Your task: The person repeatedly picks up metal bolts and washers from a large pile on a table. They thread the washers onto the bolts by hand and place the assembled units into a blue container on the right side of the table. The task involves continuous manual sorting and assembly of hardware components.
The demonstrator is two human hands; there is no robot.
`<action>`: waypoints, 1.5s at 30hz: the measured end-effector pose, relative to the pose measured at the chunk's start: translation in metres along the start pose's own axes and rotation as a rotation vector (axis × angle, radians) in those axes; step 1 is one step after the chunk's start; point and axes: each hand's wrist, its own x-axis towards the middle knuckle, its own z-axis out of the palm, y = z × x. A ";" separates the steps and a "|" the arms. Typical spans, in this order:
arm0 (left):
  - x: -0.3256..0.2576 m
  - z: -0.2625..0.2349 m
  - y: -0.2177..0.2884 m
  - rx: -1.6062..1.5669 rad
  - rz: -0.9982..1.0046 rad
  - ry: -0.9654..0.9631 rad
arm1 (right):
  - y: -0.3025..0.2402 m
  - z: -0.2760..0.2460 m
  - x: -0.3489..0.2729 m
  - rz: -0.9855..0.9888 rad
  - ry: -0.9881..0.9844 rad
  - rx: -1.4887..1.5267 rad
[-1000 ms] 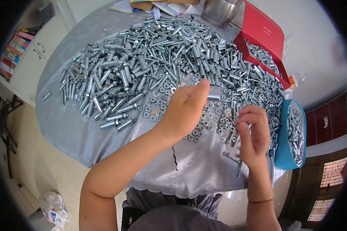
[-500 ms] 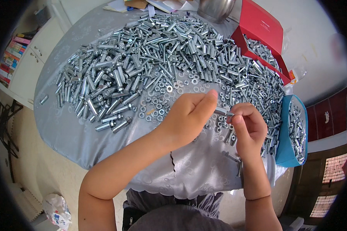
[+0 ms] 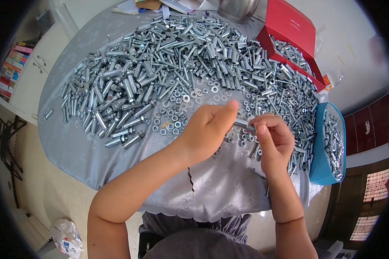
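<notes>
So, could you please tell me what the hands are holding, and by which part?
Both hands share one small metal bolt: the left hand pinches its left end, the right hand its right end, above the table.

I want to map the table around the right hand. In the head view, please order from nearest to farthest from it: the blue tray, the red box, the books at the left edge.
From the right hand:
1. Blue tray, just to its right, at the table's edge.
2. Red box, farther up and right, at the table's back.
3. Books, far left, off the table.
</notes>
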 end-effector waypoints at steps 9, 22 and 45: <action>-0.001 0.001 0.002 0.108 0.043 0.073 | 0.004 -0.003 0.006 -0.207 -0.089 -0.282; 0.001 -0.001 0.001 0.055 0.000 0.070 | 0.027 -0.021 0.017 -0.174 -0.047 -1.150; 0.002 0.000 0.000 0.049 -0.060 0.107 | 0.004 -0.009 0.003 0.145 -0.098 -0.040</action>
